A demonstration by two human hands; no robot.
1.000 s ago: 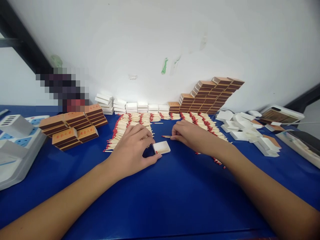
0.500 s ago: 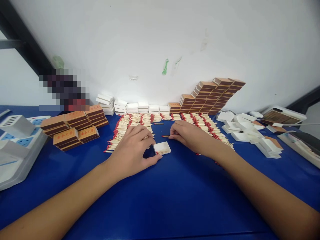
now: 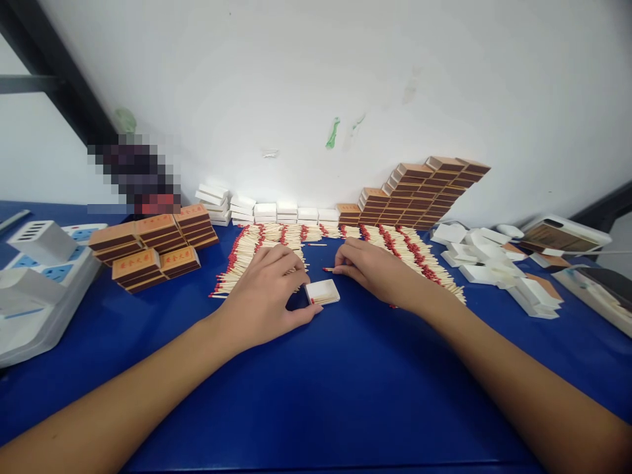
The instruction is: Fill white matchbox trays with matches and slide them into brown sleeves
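My left hand (image 3: pixel 266 293) rests on the blue table (image 3: pixel 316 395), its thumb and fingers curled round the left side of a small white matchbox tray (image 3: pixel 322 291) that has matches in it. Just right of the tray, my right hand (image 3: pixel 375 266) lies with fingers pinched on a few red-tipped matches (image 3: pixel 330 269) whose heads stick out to the left. A long band of loose matches (image 3: pixel 276 247) stretches across the table behind both hands.
Brown matchboxes are stacked at the left (image 3: pixel 153 247) and in a stepped pile against the wall (image 3: pixel 415 194). White inner trays line the wall (image 3: pixel 276 210) and lie heaped at the right (image 3: pixel 494 263). White power strips (image 3: pixel 39 276) sit at far left, a device (image 3: pixel 563 234) at far right.
Both hands stay in place by the tray; the view has shifted slightly, so everything sits a little further right in the picture.
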